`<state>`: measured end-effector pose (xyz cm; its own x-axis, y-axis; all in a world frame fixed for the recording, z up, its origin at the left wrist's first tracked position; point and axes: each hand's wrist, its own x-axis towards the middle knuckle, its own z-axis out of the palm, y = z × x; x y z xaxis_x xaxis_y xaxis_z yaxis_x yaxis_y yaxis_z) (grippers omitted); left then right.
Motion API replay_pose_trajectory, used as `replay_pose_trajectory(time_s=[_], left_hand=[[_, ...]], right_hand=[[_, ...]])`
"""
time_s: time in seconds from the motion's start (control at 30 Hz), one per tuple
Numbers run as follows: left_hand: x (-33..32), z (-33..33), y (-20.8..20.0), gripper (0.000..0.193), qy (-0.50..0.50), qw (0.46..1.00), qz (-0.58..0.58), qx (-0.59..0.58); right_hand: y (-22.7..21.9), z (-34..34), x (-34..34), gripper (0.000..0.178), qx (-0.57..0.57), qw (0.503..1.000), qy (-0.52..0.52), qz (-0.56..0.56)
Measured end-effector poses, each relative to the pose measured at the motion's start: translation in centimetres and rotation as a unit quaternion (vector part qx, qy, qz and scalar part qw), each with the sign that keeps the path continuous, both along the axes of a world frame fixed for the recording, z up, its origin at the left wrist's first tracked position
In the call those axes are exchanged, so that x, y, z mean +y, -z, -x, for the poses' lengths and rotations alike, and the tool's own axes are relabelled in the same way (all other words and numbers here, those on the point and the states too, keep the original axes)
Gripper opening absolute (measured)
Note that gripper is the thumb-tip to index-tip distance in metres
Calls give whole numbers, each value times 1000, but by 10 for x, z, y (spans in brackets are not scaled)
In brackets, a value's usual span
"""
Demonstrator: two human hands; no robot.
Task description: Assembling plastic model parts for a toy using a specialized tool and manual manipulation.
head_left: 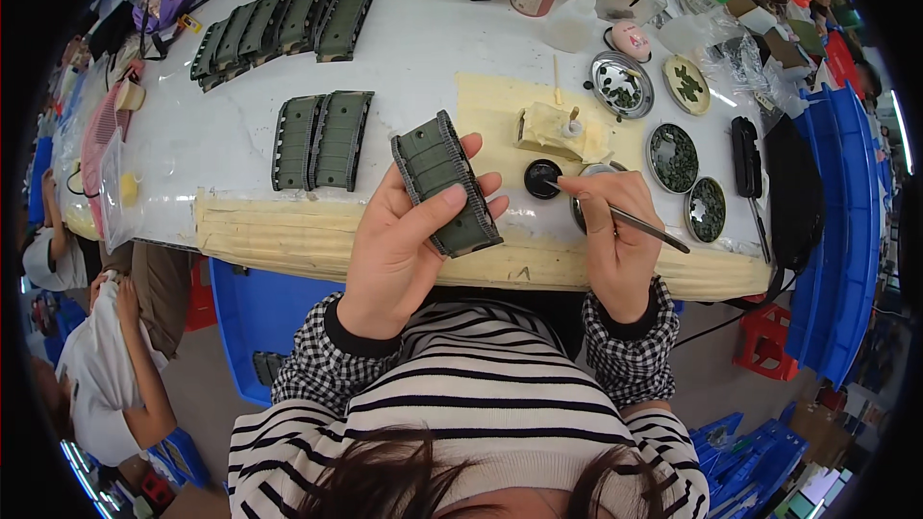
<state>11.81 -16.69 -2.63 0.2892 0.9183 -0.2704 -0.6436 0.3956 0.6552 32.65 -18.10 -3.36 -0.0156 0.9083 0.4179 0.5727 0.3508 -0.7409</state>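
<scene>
Left of the small black dish (529, 183), the left hand (396, 240) grasps an oblong green panel (433, 168), thumb pressed on its face and fingers showing beyond its far edge; right of the dish, the right hand (620, 245) pinches a slim metal tool (648, 228), its tip at the dish, though I cannot tell whether it touches the contents. Two similar panels (337, 139) lie on the white table (413, 58) farther left of the dish, and a yellow-covered block (540, 137) stands just beyond it.

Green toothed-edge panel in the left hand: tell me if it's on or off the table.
Off the table: the green toothed-edge panel is held up, slanted, in the left hand, thumb across its face, fingertips past its edge.
</scene>
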Motion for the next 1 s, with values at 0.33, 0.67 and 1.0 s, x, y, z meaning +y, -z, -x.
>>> replay_pose_trajectory(time_s=[0.33,0.67,1.0], left_hand=[[1,4,4,56,5,997,48,-64],[-3,7,7,40,-33,997,57,-47],[0,3,4,34,-32,991,100,-79]], right_hand=[[9,0,3,10,-53,999,7,-3],[8,0,2,9,-40,999,2,-5],[-20,3,-11,15,90,992,-66,-50]])
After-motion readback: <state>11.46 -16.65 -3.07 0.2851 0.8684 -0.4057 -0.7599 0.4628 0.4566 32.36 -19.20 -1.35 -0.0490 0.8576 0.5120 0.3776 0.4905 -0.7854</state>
